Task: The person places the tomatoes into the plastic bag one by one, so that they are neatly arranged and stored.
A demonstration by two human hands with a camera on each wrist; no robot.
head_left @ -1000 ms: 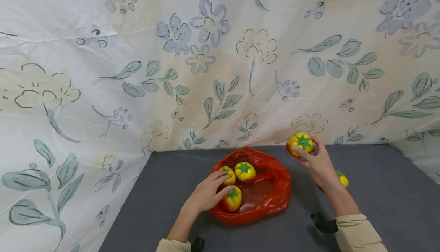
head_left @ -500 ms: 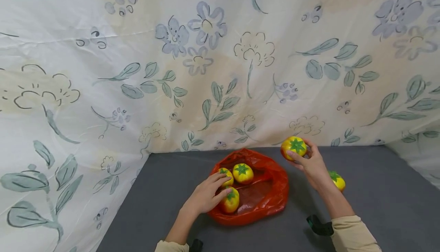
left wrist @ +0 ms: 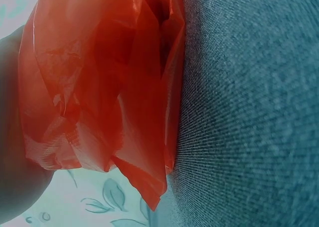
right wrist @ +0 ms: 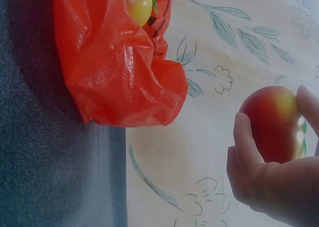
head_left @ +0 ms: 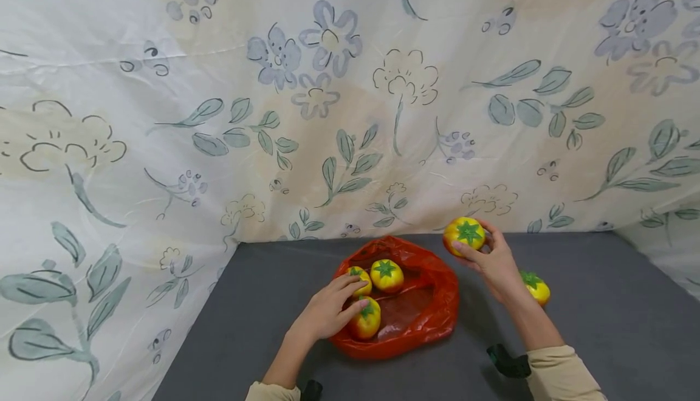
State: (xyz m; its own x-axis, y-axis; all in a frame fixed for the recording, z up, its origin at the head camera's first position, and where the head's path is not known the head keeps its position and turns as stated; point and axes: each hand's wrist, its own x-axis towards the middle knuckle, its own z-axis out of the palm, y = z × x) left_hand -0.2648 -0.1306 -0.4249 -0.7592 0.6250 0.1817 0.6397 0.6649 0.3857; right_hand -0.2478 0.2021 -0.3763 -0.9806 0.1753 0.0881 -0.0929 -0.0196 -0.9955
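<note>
A red plastic bag (head_left: 445, 304) lies with its mouth wide on the dark table. Three yellow-red tomatoes with green star-shaped tops are inside: one at the back (head_left: 387, 276), one at the front left (head_left: 365, 319), and one partly hidden (head_left: 359, 282) beneath my left fingers. My left hand (head_left: 327, 310) reaches over the bag's left rim, fingers extended and thumb apart; the left wrist view shows mostly the bag's wall (left wrist: 99, 87). Right of the bag and above the table, my right hand (head_left: 496, 264) grips a tomato (head_left: 463, 236) between thumb and fingers.
Another tomato (head_left: 538, 290) sits on the table (head_left: 612, 316) behind my right forearm, partly covered by it. A floral cloth (head_left: 328, 164) hangs behind the table's back edge. Dark curved camera mounts (head_left: 508, 361) are on both wrists.
My right hand, holding the tomato, has shifted slightly left toward the bag. The left hand and the tomatoes inside the bag stay put; the head view has moved a little.
</note>
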